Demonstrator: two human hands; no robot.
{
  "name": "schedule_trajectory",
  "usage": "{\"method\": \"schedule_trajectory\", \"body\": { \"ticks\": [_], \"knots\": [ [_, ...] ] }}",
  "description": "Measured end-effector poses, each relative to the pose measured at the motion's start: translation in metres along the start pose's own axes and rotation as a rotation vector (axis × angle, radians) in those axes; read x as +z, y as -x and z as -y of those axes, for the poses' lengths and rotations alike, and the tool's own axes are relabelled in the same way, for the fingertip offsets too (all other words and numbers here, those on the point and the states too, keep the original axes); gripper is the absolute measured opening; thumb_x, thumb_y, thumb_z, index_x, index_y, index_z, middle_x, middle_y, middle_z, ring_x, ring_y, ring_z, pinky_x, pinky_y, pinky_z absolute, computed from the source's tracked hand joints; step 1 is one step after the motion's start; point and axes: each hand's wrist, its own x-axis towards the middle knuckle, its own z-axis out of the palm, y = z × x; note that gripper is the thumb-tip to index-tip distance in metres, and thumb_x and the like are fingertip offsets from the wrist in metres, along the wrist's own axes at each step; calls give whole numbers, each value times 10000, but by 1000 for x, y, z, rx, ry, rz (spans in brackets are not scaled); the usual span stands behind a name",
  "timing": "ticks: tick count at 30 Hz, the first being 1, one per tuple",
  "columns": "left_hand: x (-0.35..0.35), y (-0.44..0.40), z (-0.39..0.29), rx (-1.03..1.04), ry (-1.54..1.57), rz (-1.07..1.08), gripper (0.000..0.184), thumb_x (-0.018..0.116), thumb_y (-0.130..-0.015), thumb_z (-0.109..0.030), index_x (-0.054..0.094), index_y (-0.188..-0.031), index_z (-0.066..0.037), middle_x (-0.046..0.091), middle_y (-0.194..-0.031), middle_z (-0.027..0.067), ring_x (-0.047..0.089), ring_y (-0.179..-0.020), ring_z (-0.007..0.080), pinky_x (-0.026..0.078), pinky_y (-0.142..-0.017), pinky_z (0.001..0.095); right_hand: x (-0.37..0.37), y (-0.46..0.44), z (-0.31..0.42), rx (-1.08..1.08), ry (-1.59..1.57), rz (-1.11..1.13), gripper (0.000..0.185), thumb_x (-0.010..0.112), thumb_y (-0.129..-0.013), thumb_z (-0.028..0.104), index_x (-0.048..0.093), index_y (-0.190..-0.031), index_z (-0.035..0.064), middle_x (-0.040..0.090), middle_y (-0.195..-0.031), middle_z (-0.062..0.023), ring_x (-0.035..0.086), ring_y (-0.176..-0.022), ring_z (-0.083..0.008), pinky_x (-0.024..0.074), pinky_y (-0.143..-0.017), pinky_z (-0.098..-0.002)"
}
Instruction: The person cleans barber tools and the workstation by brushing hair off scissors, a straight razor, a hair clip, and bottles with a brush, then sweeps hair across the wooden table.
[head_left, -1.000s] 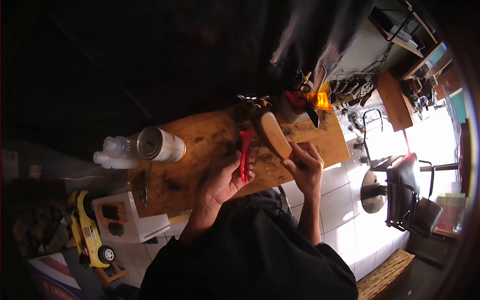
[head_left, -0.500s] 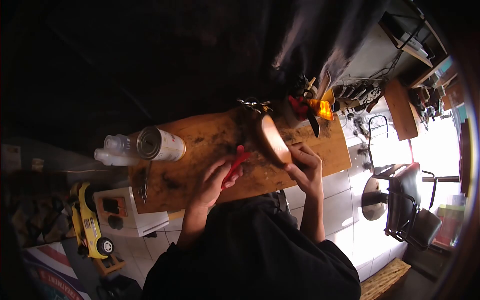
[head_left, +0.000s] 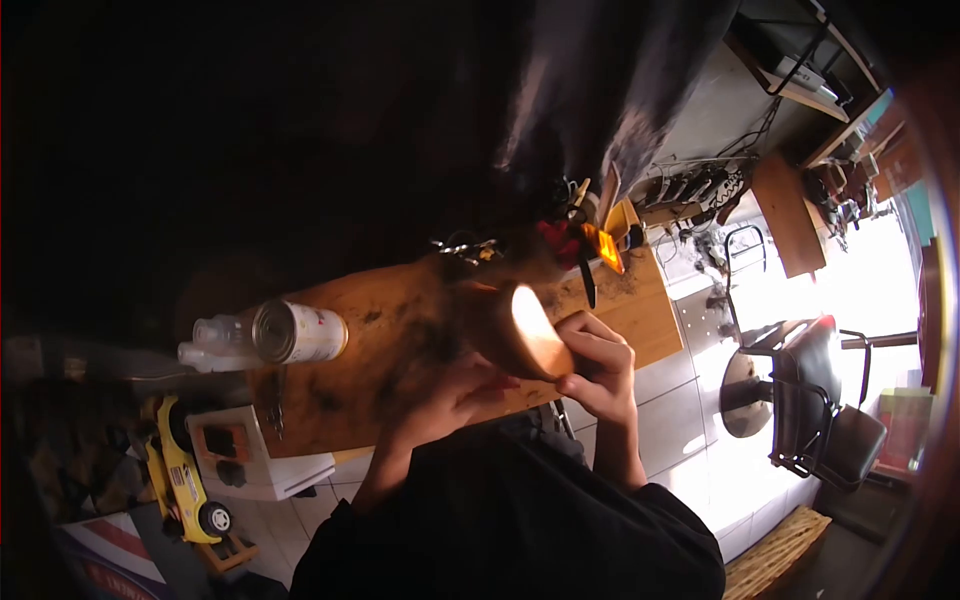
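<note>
My right hand [head_left: 603,368] grips the near end of a brown, smooth, oblong piece [head_left: 535,340], which looks like the back of a wooden brush. It is tilted up over the wooden table [head_left: 645,325], and light glares off its face. Close by on the left, my left hand [head_left: 445,405] has its fingers closed. A bit of a slim red tool [head_left: 507,383] shows at those fingertips; the rest is hidden by the hand and the brown piece. Dark smudges or loose hair lie on the tabletop around both hands.
On the table's left stand a tin can [head_left: 300,332] and clear plastic bottles [head_left: 222,342]. Metal tools [head_left: 468,248] and an orange object [head_left: 606,248] lie at the far side. A black chair [head_left: 810,390] stands right, a yellow toy car [head_left: 183,480] left.
My left hand has moved in under the brown piece, so the red tool is mostly covered now. The brown piece has turned and come nearer to me. The head view has shifted slightly.
</note>
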Motion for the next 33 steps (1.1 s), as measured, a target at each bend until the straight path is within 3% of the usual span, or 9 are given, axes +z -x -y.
{"method": "schedule_trajectory", "body": {
  "ticks": [4,5,9,12,15,18,23,28,33],
  "knots": [
    [-12,-30,-23,-423,259,-109,319,653,-915,-118,602,-1229,-87,676,-938,20,650,-825,103,509,-720,278,-23,9,3,-34,-147,-168,560,791,-774,343,650,-1027,-136,591,-903,-158,558,-805,-212,427,-690,-301],
    [-7,-36,-10,-282,351,-180,409,634,-929,-83,512,-1317,-38,675,-987,65,656,-855,101,514,-760,251,-28,10,2,-21,-155,-180,582,789,-774,374,652,-1021,-135,590,-900,-151,555,-800,-206,425,-687,-299],
    [-11,-84,-33,-172,508,-382,554,648,-902,-2,398,-1396,-16,637,-1034,130,634,-943,144,527,-879,292,-51,18,-7,27,-175,-282,654,766,-774,483,662,-985,-128,584,-885,-130,546,-786,-190,420,-682,-292],
    [-9,-119,-34,10,321,-472,522,650,-892,22,428,-1362,-18,621,-1062,127,617,-980,142,529,-905,297,-64,15,-14,43,-170,-342,682,734,-783,546,666,-931,-116,583,-882,-126,546,-787,-186,421,-685,-295],
    [-6,-145,-40,2,234,-492,484,656,-878,42,470,-1321,-16,604,-1099,121,600,-1016,143,527,-908,286,-74,11,-18,58,-191,-357,682,709,-791,584,661,-848,-94,589,-901,-135,559,-812,-194,425,-697,-301],
    [0,-159,-35,-16,130,-507,446,665,-869,46,511,-1284,-9,616,-1091,120,614,-1004,152,530,-896,288,-78,4,-22,22,-195,-429,646,714,-796,575,615,-857,-60,604,-793,-118,557,-651,-152,425,-568,-269],
    [10,-169,-19,-66,-73,-428,387,709,-843,8,578,-1206,-17,644,-1051,115,657,-937,156,549,-828,279,-88,5,-40,50,-284,-421,761,753,-774,558,550,-1114,-92,606,-684,-83,510,-433,-92,401,-389,-218],
    [13,-170,-23,-84,-174,-361,400,742,-805,-54,605,-1181,-55,661,-1030,100,687,-879,201,555,-775,299,-85,-6,-33,92,-195,-390,598,688,-823,568,626,-718,-17,583,-728,-94,525,-569,-113,366,-490,-222],
    [10,-164,-15,-32,-156,-344,321,698,-840,-44,629,-1153,-77,668,-1042,103,686,-931,254,572,-766,336,-80,-9,-35,93,-219,-396,603,701,-820,563,630,-746,-31,589,-760,-108,531,-550,-106,381,-480,-217]
  ]
}}
